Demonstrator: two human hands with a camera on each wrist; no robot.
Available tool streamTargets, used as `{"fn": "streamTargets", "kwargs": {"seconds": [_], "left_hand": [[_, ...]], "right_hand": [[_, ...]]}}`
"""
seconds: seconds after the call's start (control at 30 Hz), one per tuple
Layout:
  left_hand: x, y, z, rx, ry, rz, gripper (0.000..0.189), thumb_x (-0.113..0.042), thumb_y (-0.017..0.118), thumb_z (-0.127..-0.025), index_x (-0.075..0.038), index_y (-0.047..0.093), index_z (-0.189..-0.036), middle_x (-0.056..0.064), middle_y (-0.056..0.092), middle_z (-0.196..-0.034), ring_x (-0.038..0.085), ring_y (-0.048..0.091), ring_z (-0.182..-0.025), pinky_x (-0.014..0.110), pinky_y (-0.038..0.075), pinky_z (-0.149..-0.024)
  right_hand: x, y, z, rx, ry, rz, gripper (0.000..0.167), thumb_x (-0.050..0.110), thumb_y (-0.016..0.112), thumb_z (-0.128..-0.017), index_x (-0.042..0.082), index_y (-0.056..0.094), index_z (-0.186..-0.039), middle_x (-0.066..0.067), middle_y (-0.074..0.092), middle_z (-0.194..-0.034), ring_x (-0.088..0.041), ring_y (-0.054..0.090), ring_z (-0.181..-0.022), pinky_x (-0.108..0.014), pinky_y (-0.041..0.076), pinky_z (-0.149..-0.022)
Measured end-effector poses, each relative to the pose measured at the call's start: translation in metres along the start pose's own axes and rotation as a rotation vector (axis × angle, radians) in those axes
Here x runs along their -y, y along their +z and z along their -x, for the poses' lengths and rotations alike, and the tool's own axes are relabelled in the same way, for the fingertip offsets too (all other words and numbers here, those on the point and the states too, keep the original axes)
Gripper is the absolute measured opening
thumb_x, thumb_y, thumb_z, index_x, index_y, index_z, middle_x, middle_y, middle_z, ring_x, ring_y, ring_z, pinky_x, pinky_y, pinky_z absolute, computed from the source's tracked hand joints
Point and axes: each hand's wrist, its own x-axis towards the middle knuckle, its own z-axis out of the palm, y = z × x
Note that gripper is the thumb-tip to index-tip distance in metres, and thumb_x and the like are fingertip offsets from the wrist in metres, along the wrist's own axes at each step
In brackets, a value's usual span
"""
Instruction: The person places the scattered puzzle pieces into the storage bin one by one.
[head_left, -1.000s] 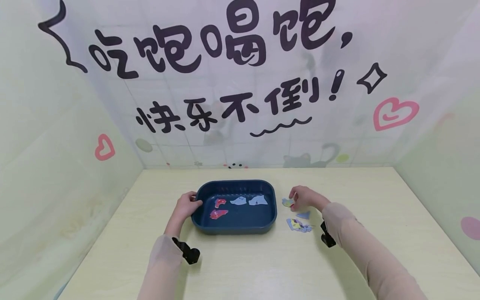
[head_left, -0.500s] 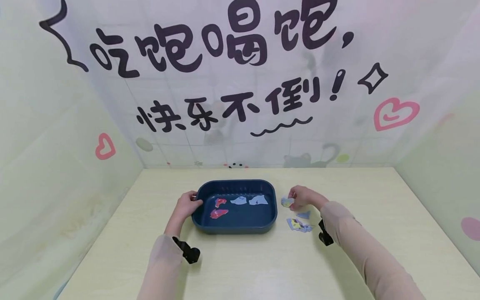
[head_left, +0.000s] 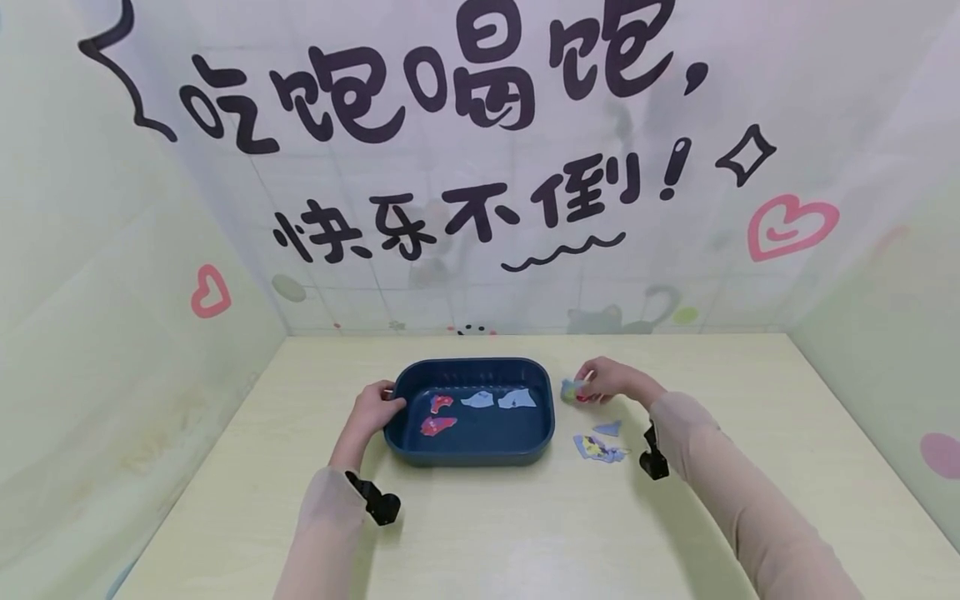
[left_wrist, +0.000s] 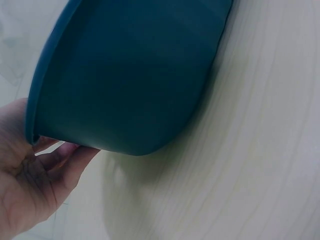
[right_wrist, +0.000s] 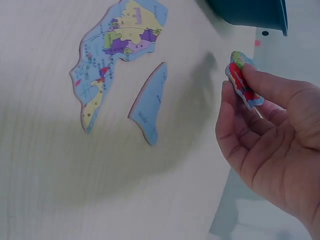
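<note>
My left hand (head_left: 373, 410) grips the left end of a dark blue tray (head_left: 469, 460). In the left wrist view, the thumb side lies over the tray wall (left_wrist: 120, 85) and fingers (left_wrist: 75, 165) show beneath the rim. Inside lie two red map puzzle pieces and two pale blue ones (head_left: 517, 399). To the right of the tray, my right hand (head_left: 611, 380) pinches a small map puzzle piece (right_wrist: 237, 77), red, green and blue, between thumb and fingers, held above the table. Nearer on the table lie a multicoloured map piece (right_wrist: 132, 32) and a plain blue piece (right_wrist: 150, 102).
The tray stands on a pale wood table (head_left: 495, 533). A fabric backdrop (head_left: 480, 292) with large black lettering rises behind its far edge, and more fabric hangs at both sides. Each wrist wears a black camera (head_left: 382, 507).
My right hand has picked up the small puzzle piece from the table and moved it slightly up and away from me. The left hand and tray stay in place.
</note>
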Motion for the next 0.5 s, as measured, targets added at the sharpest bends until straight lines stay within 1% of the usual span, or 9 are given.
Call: {"fn": "streamTargets", "kwargs": {"seconds": [0.1,0.23,0.4,0.5], "left_hand": [[0.0,0.0,-0.001,-0.004,0.005,-0.004,0.04,-0.013,0.054,-0.087,0.007,0.049,-0.121,0.027,0.054,-0.11,0.031,0.056,-0.09,0.036,0.053,-0.069],[0.001,0.0,-0.001,-0.007,0.003,-0.006,0.04,-0.013,0.054,-0.087,0.007,0.049,-0.121,0.027,0.054,-0.111,0.031,0.057,-0.091,0.037,0.053,-0.07],[0.002,0.0,-0.001,-0.007,0.003,-0.011,0.041,-0.013,0.054,-0.087,0.007,0.049,-0.122,0.027,0.054,-0.112,0.032,0.056,-0.093,0.039,0.053,-0.074],[0.003,0.0,-0.003,-0.007,0.0,-0.009,0.041,-0.013,0.054,-0.087,0.007,0.049,-0.123,0.027,0.053,-0.113,0.032,0.056,-0.095,0.039,0.053,-0.075]], "right_hand": [[0.002,-0.005,-0.001,-0.003,0.009,-0.05,0.023,0.01,0.056,-0.088,-0.004,0.051,-0.106,-0.006,0.066,-0.079,-0.013,0.058,-0.069,-0.025,0.047,-0.06],[0.002,-0.011,-0.002,-0.004,-0.002,-0.085,0.024,0.009,0.055,-0.088,-0.005,0.051,-0.107,-0.005,0.065,-0.077,-0.013,0.058,-0.068,-0.023,0.046,-0.058],[0.01,-0.017,0.002,-0.017,-0.016,-0.094,0.027,0.011,0.054,-0.089,-0.005,0.05,-0.11,-0.005,0.064,-0.079,-0.015,0.059,-0.072,-0.025,0.048,-0.061],[0.015,-0.02,0.002,-0.024,-0.023,-0.112,0.028,0.013,0.054,-0.089,-0.005,0.05,-0.111,-0.005,0.064,-0.081,-0.013,0.058,-0.072,-0.026,0.049,-0.063]]}}
